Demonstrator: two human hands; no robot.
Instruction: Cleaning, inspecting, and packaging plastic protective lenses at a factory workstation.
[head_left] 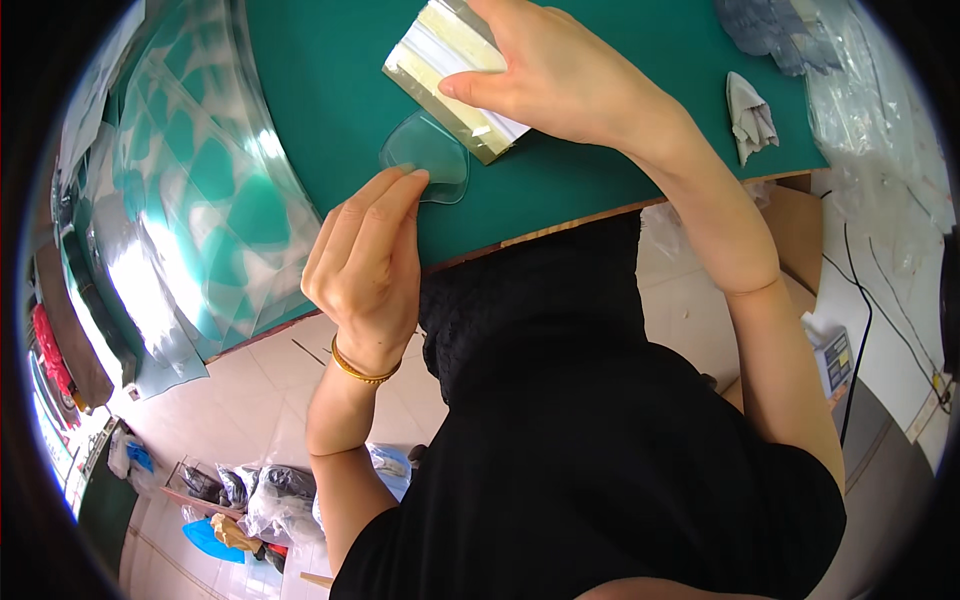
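1. Clear plastic is what we see under both hands: a small transparent heart-shaped piece (425, 158) lies flat on the green work mat (330, 90), near the mat's front edge.

2. We see the left hand (365, 265) come up from below with its fingers held close together and extended; the fingertips (408, 180) press on the lower left rim of the heart-shaped piece. It is a flat, narrow touch rather than a wrap-around hold, and most of the piece lies beyond the fingertips, toward the upper right.

3. We see the right hand (560, 75) lying palm-down over a flat rectangular card (450, 75), pale with yellowish and silvery stripes. The thumb presses on its near side and the fingers spread over its far end, so the hand clamps the card against the mat.

4. The lower corner of the card sits just beside the upper right lobe of the heart-shaped piece; we cannot tell whether the two overlap or only touch.

5. A gold bangle (362, 370) circles the left wrist.

6. To the left of the hands, a large stack of clear film sheets (200, 190) with cut-out shapes hangs over the mat's edge and catches a strong glare.

7. At the right end of the mat we see a crumpled grey cloth (752, 115), and beyond it clear plastic bags (870, 90).

8. Below the mat edge, the person's black garment (600, 450) fills the lower middle of the view.
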